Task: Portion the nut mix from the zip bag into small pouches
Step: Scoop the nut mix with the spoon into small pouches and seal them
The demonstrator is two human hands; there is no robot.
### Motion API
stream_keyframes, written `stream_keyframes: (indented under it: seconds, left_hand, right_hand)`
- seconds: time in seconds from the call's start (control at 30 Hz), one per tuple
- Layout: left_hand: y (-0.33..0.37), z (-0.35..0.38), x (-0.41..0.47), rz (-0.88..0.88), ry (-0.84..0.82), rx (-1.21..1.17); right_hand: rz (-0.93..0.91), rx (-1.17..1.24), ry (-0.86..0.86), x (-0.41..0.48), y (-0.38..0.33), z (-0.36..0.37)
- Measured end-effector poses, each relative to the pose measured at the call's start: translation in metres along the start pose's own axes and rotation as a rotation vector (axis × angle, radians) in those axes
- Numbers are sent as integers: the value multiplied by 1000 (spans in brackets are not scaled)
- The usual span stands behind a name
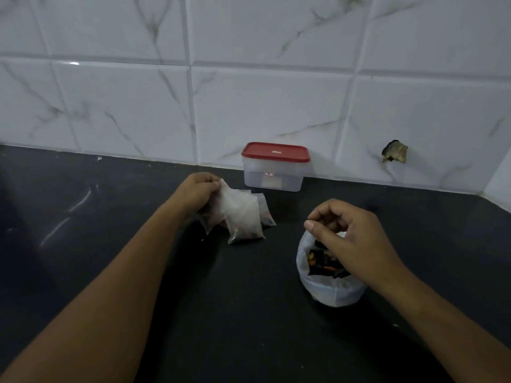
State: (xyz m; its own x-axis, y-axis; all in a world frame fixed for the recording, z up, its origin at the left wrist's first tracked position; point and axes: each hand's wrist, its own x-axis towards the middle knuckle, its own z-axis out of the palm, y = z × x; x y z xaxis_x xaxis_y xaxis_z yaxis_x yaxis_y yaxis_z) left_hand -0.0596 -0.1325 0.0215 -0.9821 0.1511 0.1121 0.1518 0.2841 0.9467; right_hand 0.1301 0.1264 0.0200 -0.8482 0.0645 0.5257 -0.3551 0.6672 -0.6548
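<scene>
- A clear plastic container (273, 176) with a red lid (275, 152) stands on the black countertop (110, 258), its back close against the white marbled wall tiles (124, 106). Every place below is told from this container.
- The small pouches (244, 217) lie in a loose, overlapping cluster just in front of the container and slightly to its left. They are clear, with dark contents settled at their lower ends. At least three can be told apart.
- The left hand (197, 189) is to the left of the container, at the far-left edge of the cluster. Its thumb and fingertips are drawn together and pinch the top corner of the leftmost pouch (214, 214), which hangs down from the grip toward the countertop.
- The zip bag (329, 291) stands upright on the countertop in front of the container and to its right, farther from it than the pouches are. Its mouth is open, and the nut mix (323, 265) shows inside as dark pieces with a few orange ones.
- The right hand (348, 239) is over the open mouth of the zip bag, palm down. Its fingers are curled, with their tips bunched toward the thumb. I cannot tell whether any nuts are held between them.
- To the right of the container, a ragged broken hole (395, 155) shows in a wall tile, just above the countertop.
</scene>
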Motion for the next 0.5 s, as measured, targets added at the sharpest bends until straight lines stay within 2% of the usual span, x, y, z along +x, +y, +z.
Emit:
stream_keyframes:
  seconds: [0.1, 0.2, 0.37, 0.5]
  left_hand:
    - [-3, 4, -2, -26, -78, 227]
    - [-1, 5, -2, 52, -47, 424]
    - [17, 22, -15, 345, 187, 436]
    - [32, 57, -41, 560, 123, 430]
  right_hand:
    - [4, -4, -3, 0, 1, 0]
    - [1, -9, -6, 1, 1, -1]
    - [-46, -96, 20, 4, 7, -10]
    - [-84, -389, 31, 13, 25, -34]
